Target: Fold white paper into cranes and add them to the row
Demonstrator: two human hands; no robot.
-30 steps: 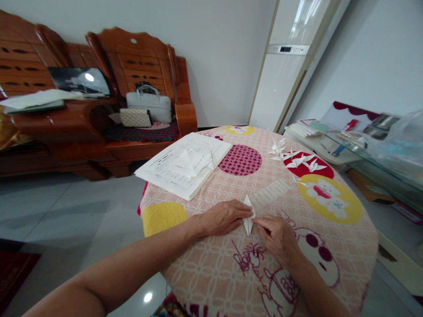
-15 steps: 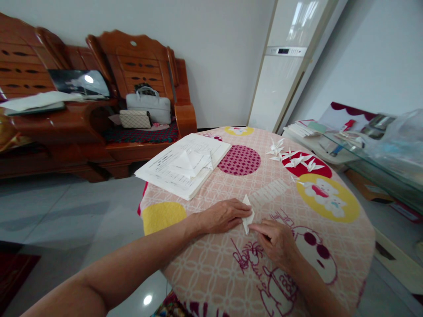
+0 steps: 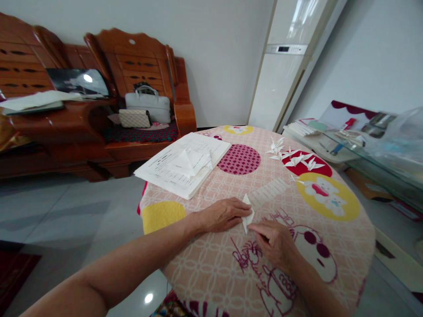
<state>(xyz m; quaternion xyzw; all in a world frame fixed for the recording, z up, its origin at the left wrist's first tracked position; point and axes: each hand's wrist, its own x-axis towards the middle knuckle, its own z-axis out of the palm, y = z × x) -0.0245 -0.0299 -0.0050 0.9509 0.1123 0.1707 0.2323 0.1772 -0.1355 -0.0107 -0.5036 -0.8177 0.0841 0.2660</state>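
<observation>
A small folded white paper (image 3: 247, 215), roughly diamond-shaped, lies on the patterned tablecloth (image 3: 205, 264) in front of me. My left hand (image 3: 228, 214) comes from the left, its fingers together and holding the paper down at its left edge. At the paper's lower right, my right hand (image 3: 274, 242) has its thumb and forefinger closed on the edge near the bottom tip. The other fingers of that hand are curled under. Part of the paper is hidden beneath the left fingertips.
Left of my hands, a stack of printed sheets (image 3: 165, 176) carries a folded white paper (image 3: 190, 163). Several white paper cranes (image 3: 299, 159) sit at the table's far right. Beyond the right edge stands a glass shelf (image 3: 363, 160); behind the table is a wooden sofa (image 3: 185, 115).
Both hands stay at the folded paper. My right thumb and forefinger have shifted very slightly along its lower edge; the view has barely moved.
</observation>
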